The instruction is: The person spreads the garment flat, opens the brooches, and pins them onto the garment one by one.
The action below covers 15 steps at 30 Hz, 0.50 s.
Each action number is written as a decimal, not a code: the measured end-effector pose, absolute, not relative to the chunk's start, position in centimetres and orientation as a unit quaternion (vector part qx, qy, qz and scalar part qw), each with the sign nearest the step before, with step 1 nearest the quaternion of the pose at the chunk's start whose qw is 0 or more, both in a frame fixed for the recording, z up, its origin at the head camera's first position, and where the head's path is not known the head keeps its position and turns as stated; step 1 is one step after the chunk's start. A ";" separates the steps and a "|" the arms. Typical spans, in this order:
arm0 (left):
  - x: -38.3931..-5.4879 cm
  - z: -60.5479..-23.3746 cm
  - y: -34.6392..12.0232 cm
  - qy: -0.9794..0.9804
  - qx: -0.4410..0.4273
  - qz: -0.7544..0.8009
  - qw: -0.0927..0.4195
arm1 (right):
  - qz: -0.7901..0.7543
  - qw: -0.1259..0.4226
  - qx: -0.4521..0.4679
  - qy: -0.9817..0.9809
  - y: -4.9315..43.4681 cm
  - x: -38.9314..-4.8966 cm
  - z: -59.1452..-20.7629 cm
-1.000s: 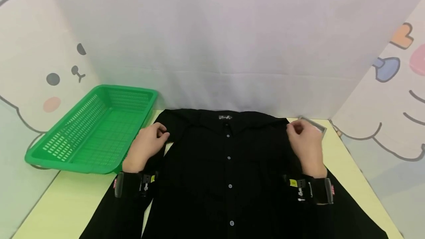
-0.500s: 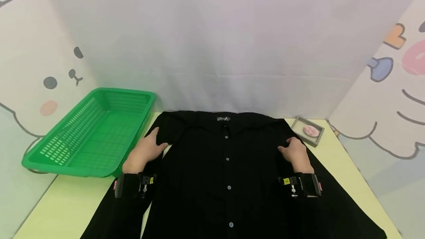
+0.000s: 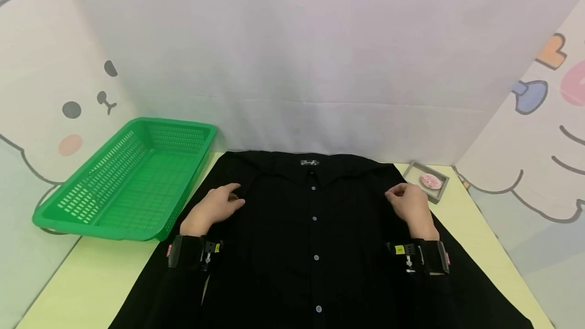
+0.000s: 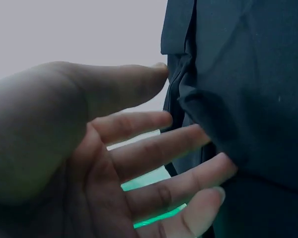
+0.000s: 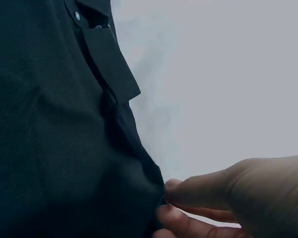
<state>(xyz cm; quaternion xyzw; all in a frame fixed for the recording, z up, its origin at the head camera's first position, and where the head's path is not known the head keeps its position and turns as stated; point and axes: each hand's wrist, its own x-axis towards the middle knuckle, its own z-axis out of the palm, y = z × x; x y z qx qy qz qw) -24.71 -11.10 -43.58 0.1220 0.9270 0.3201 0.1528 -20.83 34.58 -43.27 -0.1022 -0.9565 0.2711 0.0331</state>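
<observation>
Left grip (image 3: 214, 207) apart, right grip (image 3: 408, 203) pinching the shirt (image 3: 279, 227) toward the far edge of the desk (image 3: 68, 278), I'm apparently straightening it, and next needs a matching left pinch.

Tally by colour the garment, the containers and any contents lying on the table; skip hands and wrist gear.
Black: 1, buttoned cloth shirt
Green: 1, rectangular perforated plastic basket
Grey: 1, shallow rectangular tray
Pink: 1, oval item in the tray
Total: 4
</observation>
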 end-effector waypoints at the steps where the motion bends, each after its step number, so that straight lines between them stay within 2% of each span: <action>1: -24.7 -43.6 -11.0 0.926 0.125 0.322 0.156 | 0.271 0.019 -0.100 -0.957 34.6 -20.9 -43.3; 5: -24.6 -43.9 -10.4 0.925 0.130 0.316 0.164 | 0.270 -0.035 -0.083 -0.959 34.6 -21.0 -43.5; 7: -24.6 -44.0 -10.1 0.927 0.132 0.309 0.168 | 0.261 -0.045 -0.064 -0.962 34.7 -21.1 -43.7; 15: -24.5 -43.6 -10.0 0.930 0.149 0.297 0.155 | 0.258 -0.035 -0.027 -0.965 34.4 -20.8 -43.4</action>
